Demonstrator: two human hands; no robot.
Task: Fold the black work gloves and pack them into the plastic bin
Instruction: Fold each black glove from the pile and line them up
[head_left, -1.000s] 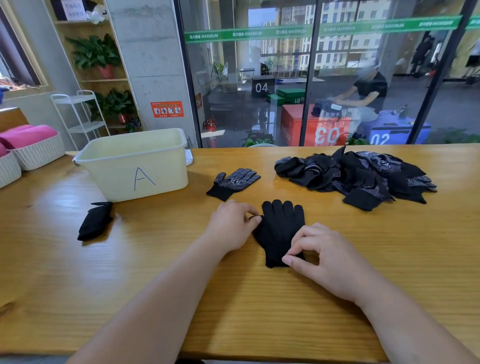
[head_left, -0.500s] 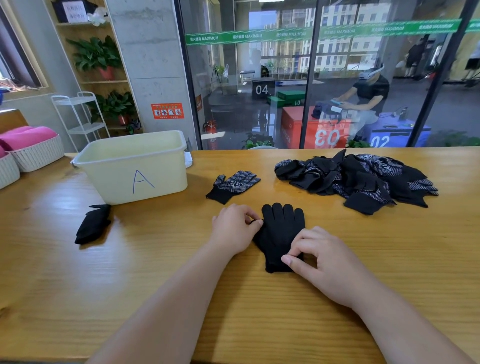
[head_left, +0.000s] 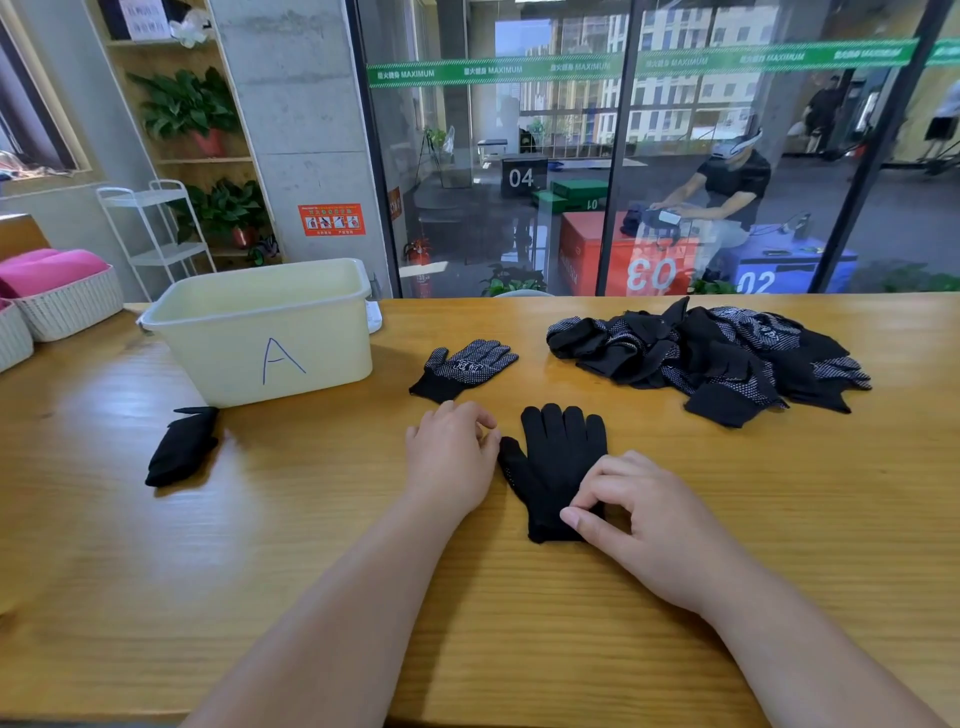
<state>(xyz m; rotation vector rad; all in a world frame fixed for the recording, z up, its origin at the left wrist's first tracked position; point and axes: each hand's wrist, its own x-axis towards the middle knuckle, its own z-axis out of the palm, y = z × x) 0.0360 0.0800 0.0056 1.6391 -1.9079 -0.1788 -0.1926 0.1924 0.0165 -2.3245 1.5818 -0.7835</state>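
Two hands are working a black glove (head_left: 558, 462) that is lying flat on the table (head_left: 156, 571).

The glove is lying palm down with its fingers pointing away from the person, in front of the bin (head_left: 270, 332) and well apart from it. The right hand (head_left: 639, 512) is pinching the cuff's right edge between thumb and forefinger, its other fingers curling loosely above. The left hand (head_left: 449, 460) is resting by the glove's thumb with curled fingers bunched together; whether they are gripping the fabric cannot be told. A dotted glove (head_left: 465, 366) is lying just beyond the left hand, a pile (head_left: 711, 353) of gloves is sitting at the far right, and a folded glove (head_left: 182, 447) is lying near the bin's front left corner.
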